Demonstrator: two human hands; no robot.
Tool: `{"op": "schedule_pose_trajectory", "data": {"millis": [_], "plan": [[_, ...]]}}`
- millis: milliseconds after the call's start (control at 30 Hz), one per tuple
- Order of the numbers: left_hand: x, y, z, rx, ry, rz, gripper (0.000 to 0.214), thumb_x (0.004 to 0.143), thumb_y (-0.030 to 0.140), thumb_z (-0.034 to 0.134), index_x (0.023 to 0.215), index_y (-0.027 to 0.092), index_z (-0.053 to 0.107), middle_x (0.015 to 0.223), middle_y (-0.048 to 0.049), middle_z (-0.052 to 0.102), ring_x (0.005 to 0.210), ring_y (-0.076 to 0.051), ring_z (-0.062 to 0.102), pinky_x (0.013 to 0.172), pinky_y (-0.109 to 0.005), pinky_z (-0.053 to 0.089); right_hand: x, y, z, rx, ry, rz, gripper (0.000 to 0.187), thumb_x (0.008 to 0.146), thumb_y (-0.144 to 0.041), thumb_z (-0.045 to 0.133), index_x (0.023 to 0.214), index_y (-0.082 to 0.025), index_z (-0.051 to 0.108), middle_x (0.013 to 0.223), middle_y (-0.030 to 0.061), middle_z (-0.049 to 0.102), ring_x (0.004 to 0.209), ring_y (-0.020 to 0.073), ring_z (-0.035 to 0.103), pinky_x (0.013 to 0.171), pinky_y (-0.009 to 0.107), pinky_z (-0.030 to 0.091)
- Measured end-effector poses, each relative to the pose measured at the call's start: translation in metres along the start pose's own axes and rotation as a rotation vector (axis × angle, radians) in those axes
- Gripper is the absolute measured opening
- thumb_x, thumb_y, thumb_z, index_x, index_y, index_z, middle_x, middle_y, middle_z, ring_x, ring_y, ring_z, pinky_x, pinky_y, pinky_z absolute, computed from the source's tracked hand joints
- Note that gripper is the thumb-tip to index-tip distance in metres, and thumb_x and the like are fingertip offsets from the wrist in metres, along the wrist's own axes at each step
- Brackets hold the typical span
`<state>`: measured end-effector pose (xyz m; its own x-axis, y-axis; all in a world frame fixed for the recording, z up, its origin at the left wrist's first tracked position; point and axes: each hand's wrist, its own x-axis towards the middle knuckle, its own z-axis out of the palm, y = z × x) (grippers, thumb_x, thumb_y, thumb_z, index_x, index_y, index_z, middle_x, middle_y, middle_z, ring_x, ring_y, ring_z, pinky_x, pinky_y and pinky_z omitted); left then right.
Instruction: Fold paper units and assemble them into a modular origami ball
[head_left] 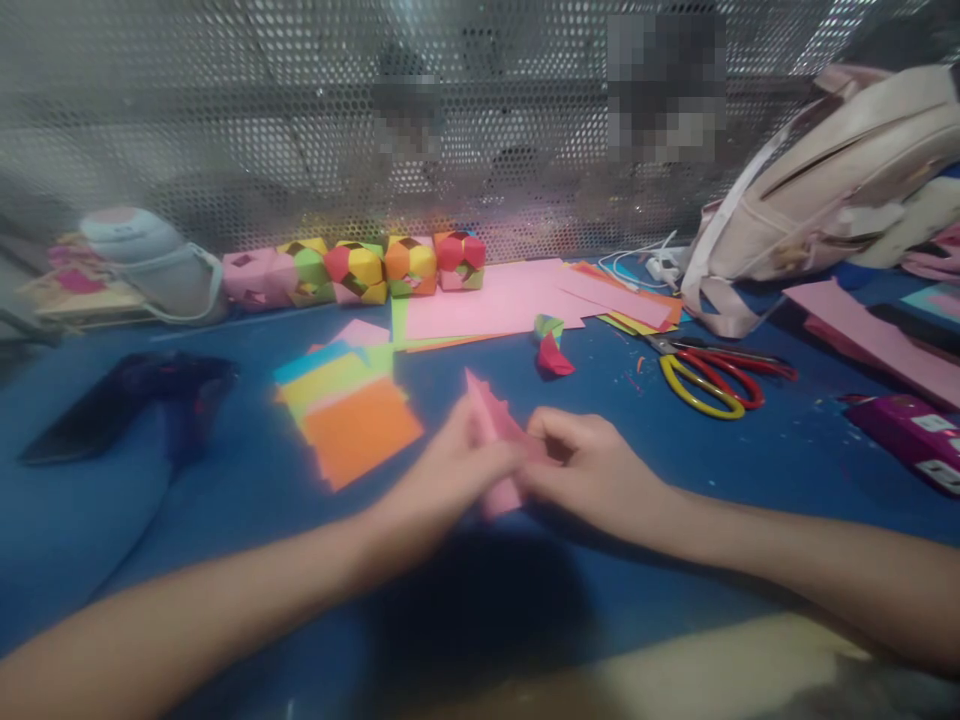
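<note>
A folded pink paper piece (501, 492) is held above the blue table, near the middle of the view. My left hand (466, 462) grips its left side, with the thumb lying across the front. Curled fingers of my right hand (581, 460) pinch the right side of the same paper. The fold lines are blurred. Left of my hands lies a fanned stack of square coloured papers (364, 430), orange on top. Just beyond my hands sits a small red and green folded paper piece (553, 355).
Finished-looking folded paper balls (356, 272) line the back edge beside pink sheets (480, 300). Yellow-handled scissors (705, 392) and a red-handled pair (742, 380) lie right. A backpack (817, 190), purple case (904, 430), bottle (150, 265) and dark glue-gun-like tool (180, 390) surround the work area.
</note>
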<state>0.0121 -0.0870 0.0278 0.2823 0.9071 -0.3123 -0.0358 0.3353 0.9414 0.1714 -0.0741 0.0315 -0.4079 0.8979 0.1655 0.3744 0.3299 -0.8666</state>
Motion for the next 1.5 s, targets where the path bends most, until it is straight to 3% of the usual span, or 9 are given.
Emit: {"op": "schedule_pose_trajectory", "data": {"millis": [133,267,400,533,700,900,1067,1267,1500], "plan": [[0.006,0.005,-0.005,-0.019,0.048,0.093,0.061,0.065,0.01,0.053,0.126,0.021,0.049,0.116,-0.0077,0.062,0.097,-0.021,0.061,0.075,-0.029,0.052,0.004,-0.005,-0.01,0.026,-0.072,0.135,0.026,0.073,-0.028,0.055,0.055,-0.021,0.037,0.051,-0.0065,0.043,0.048,0.0082,0.043,0.045,0.02,0.031],[0.022,0.0,-0.016,0.147,0.057,0.136,0.058,0.064,0.006,0.047,0.12,0.016,0.058,0.112,-0.0103,0.066,0.097,-0.024,0.063,0.076,-0.032,0.052,0.014,0.005,-0.023,-0.035,-0.137,0.268,0.02,0.071,-0.027,0.057,0.058,-0.02,0.043,0.053,-0.006,0.049,0.049,0.0094,0.047,0.047,0.021,0.033],[0.031,-0.01,-0.024,0.314,0.062,0.188,0.059,0.07,0.009,0.047,0.129,0.015,0.052,0.13,-0.0111,0.058,0.12,-0.028,0.052,0.091,-0.039,0.049,0.022,0.021,-0.024,-0.173,-0.123,0.18,0.006,0.07,-0.021,0.058,0.075,-0.018,0.055,0.067,-0.0031,0.057,0.062,0.0122,0.051,0.055,0.023,0.038],[0.031,-0.013,-0.027,0.531,0.029,0.271,0.054,0.077,0.012,0.047,0.13,0.014,0.049,0.136,-0.0114,0.053,0.123,-0.027,0.05,0.101,-0.044,0.041,0.024,0.031,-0.017,-0.145,-0.097,0.13,0.015,0.072,-0.02,0.057,0.086,-0.016,0.058,0.078,0.0002,0.061,0.068,0.0134,0.054,0.06,0.025,0.04],[0.031,-0.011,-0.031,0.646,0.038,0.288,0.042,0.077,0.013,0.049,0.118,0.016,0.055,0.114,-0.0095,0.066,0.103,-0.023,0.061,0.093,-0.041,0.047,0.024,0.041,-0.013,-0.203,-0.092,0.078,0.003,0.073,-0.019,0.056,0.074,-0.016,0.056,0.067,-0.003,0.054,0.061,0.0114,0.047,0.055,0.023,0.036],[0.032,-0.012,-0.033,0.705,-0.004,0.331,0.04,0.077,0.014,0.051,0.117,0.018,0.054,0.105,-0.006,0.065,0.095,-0.019,0.06,0.087,-0.035,0.048,0.024,0.046,-0.007,-0.255,-0.061,0.055,0.029,0.07,-0.022,0.066,0.097,-0.015,0.059,0.088,0.0033,0.064,0.072,0.0149,0.055,0.064,0.027,0.041],[0.032,-0.01,-0.037,0.746,-0.056,0.306,0.043,0.078,0.013,0.05,0.121,0.018,0.049,0.103,-0.0047,0.063,0.089,-0.016,0.059,0.082,-0.031,0.048,0.025,0.046,-0.01,-0.211,-0.155,0.019,0.025,0.071,-0.012,0.06,0.096,-0.016,0.058,0.077,-0.0008,0.062,0.067,0.0125,0.053,0.061,0.024,0.04],[0.03,-0.004,-0.04,0.919,-0.121,0.346,0.032,0.082,0.021,0.05,0.114,0.017,0.052,0.093,-0.0035,0.061,0.086,-0.017,0.058,0.081,-0.032,0.047,0.023,0.052,-0.013,-0.352,-0.176,-0.198,0.006,0.076,-0.012,0.058,0.072,-0.016,0.056,0.068,-0.0014,0.055,0.063,0.0123,0.047,0.063,0.026,0.036],[0.031,-0.007,-0.043,0.983,-0.148,0.389,0.023,0.083,0.019,0.047,0.105,0.018,0.054,0.08,-0.0003,0.058,0.077,-0.015,0.056,0.076,-0.031,0.046,0.016,0.059,-0.007,-0.449,-0.049,-0.557,0.007,0.088,-0.021,0.054,0.087,-0.016,0.06,0.083,0.0064,0.066,0.08,0.0181,0.057,0.074,0.032,0.04]]}}
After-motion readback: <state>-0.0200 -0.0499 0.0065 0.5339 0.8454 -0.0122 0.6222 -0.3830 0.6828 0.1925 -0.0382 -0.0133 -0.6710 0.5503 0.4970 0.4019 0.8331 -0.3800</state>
